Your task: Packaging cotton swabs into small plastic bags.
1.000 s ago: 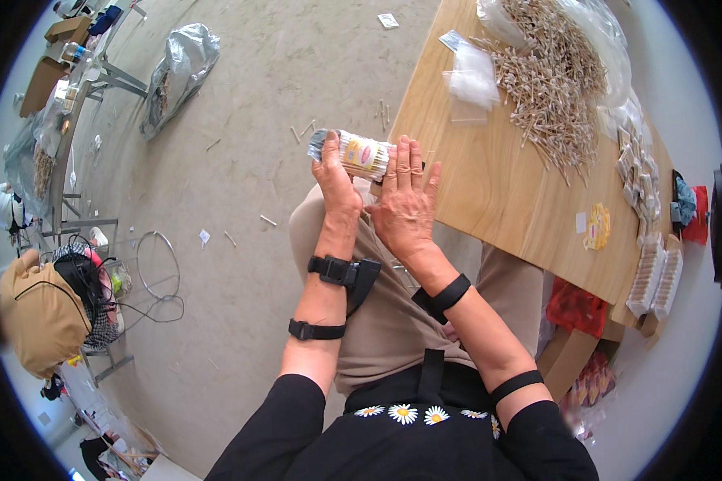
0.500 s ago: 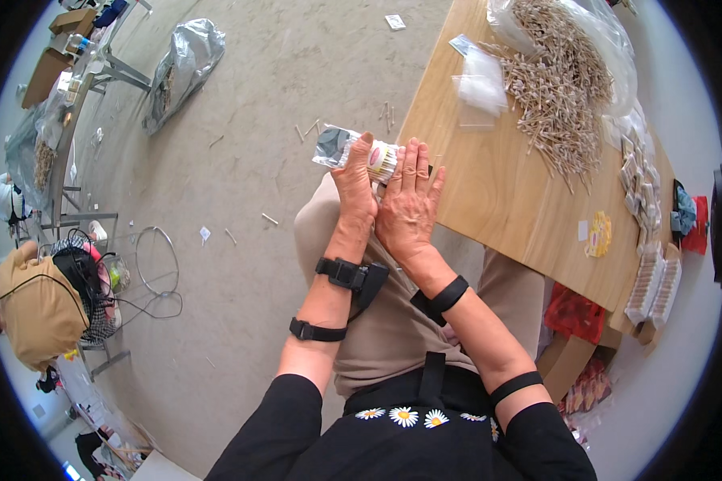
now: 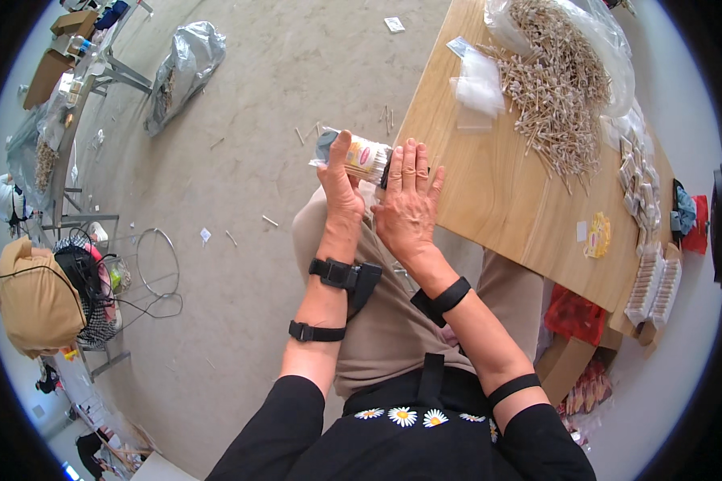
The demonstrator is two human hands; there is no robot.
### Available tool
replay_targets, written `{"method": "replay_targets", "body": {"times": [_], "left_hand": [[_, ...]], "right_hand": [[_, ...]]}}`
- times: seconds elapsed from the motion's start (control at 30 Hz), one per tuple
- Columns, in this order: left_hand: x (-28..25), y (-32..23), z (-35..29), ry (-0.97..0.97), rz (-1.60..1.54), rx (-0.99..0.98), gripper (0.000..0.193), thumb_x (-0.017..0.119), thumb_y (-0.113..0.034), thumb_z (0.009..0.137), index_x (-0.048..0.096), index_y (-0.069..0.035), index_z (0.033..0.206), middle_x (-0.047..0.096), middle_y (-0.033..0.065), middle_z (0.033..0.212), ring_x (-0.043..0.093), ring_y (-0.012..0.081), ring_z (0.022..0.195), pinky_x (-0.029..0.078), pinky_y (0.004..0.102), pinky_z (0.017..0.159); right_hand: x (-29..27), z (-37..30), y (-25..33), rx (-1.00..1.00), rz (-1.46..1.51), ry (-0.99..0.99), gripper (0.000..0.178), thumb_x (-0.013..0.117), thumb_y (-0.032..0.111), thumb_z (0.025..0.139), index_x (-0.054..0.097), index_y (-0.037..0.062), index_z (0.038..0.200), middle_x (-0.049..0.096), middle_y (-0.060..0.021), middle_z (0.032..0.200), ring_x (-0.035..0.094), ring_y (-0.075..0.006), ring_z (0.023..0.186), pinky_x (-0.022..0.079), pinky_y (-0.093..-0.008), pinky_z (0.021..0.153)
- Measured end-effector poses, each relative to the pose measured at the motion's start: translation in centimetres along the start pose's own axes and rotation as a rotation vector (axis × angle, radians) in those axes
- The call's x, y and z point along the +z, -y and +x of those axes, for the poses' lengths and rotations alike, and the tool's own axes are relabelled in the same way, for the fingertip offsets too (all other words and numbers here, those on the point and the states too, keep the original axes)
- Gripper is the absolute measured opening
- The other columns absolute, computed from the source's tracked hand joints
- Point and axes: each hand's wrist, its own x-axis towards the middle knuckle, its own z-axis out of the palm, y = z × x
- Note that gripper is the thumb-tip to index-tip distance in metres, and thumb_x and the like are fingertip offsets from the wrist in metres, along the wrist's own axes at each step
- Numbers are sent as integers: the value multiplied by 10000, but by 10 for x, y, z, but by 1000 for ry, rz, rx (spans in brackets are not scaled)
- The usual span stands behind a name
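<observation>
My left hand (image 3: 341,191) is wrapped round a clear plastic pack of cotton swabs (image 3: 367,156), thumb on top. A yellow and white label shows through the film, and the pack lies on its side above my knee. Beside the swab end is my right hand (image 3: 409,200), fingers stretched straight and palm turned towards the pack. Something black shows between that palm and the pack; whether the palm touches the swabs, I cannot tell. On the wooden table (image 3: 497,192) to the right lies a big heap of loose cotton swabs (image 3: 557,96) spilling from a clear bag.
Empty clear sachets (image 3: 480,84) lie near the table's left edge. Yellow labels (image 3: 598,235) and filled packs (image 3: 654,280) are along its right side. A grey plastic bag (image 3: 186,72) and scattered swabs are on the floor. Another person (image 3: 40,297) sits at far left.
My left hand has shifted slightly left and up with the pack, away from my right hand, opening a small gap. My right hand stays in place.
</observation>
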Motion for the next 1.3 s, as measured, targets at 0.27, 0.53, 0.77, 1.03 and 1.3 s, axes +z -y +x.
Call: {"method": "replay_targets", "body": {"times": [0.27, 0.53, 0.77, 1.03, 1.3], "left_hand": [[6, 11, 6, -108, 13, 65, 240, 793, -189, 862, 602, -123, 990, 608, -34, 895, 633, 90, 781, 577, 284, 683], [12, 11, 0, -93, -30, 51, 180, 755, -162, 883, 591, -117, 941, 603, -27, 870, 620, 93, 753, 555, 280, 643], [7, 16, 6, -125, -54, 6, 124, 721, -138, 901, 635, -66, 953, 620, -19, 904, 601, 84, 776, 527, 264, 665], [6, 14, 3, -114, -42, -41, 143, 719, -163, 906, 642, -59, 966, 635, 0, 906, 611, 96, 778, 527, 271, 667], [6, 14, 5, -84, -69, -24, 224, 775, -218, 869, 616, -91, 961, 614, -10, 876, 613, 97, 752, 526, 265, 633]], "right_hand": [[-1, 4, 7, -5, -21, -15, 880, 676, 213, 789, 276, -75, 1519, 168, -217, 1640, 89, -357, 1544, 43, -610, 1201], [9, 8, 10, -24, 3, -53, 855, 650, 229, 820, 268, -103, 1509, 161, -234, 1637, 81, -361, 1545, 33, -629, 1194], [15, 16, 14, -72, -18, -60, 741, 595, 204, 897, 289, -100, 1500, 171, -233, 1633, 102, -353, 1543, 59, -639, 1188], [14, 17, 13, -103, -84, -53, 710, 593, 198, 894, 329, -93, 1486, 199, -227, 1627, 124, -355, 1539, 61, -639, 1187], [16, 12, 15, -49, -84, -105, 728, 594, 196, 863, 340, -80, 1487, 209, -235, 1622, 117, -362, 1540, 19, -624, 1196]]}}
